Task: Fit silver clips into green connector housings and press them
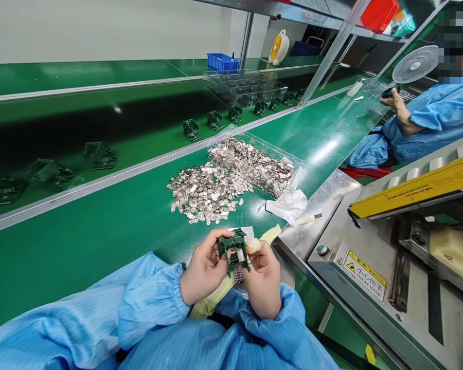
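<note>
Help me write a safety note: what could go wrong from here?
The green part, gripped in the left hand, might slip and drop. Loose metal pieces piled on the green bench could be scattered by a blue sleeve. The machine on the right carries a hand-injury warning label, so a straying right hand might get hurt.

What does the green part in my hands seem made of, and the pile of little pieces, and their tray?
Green part: probably molded plastic, fairly matte, evenly colored.
Little pieces: likely metal, silvery with bright glints.
Tray: seemingly clear plastic, glossy; contents show through.
</note>
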A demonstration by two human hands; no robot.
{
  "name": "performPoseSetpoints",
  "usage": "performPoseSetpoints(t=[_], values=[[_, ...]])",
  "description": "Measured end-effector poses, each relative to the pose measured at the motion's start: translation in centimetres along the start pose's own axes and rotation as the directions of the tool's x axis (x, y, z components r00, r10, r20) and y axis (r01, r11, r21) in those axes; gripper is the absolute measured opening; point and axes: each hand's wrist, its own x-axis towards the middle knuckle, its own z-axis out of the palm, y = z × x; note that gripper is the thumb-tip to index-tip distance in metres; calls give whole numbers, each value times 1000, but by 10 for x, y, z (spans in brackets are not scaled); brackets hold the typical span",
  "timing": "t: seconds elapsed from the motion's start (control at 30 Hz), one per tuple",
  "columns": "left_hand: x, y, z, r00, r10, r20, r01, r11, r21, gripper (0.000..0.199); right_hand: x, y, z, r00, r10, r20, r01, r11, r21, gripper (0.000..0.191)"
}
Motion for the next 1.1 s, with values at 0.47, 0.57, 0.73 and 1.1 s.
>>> performPoseSetpoints(t=[0.47,0.57,0.73,1.1], values=[[-10,4,2,998,7,59,-13,995,102,30,-32,19,-47,981,-54,-187,39,996,-84,23],[8,3,4,997,80,7,-81,993,89,33,-22,35,-76,986,52,-159,-74,988,-134,38],[38,-7,26,980,188,67,-192,979,69,35,-13,57,-83,978,161,130,-145,982,-123,50],[48,-28,34,974,159,159,-203,925,321,38,-20,66,-80,922,131,365,-102,990,-97,41]])
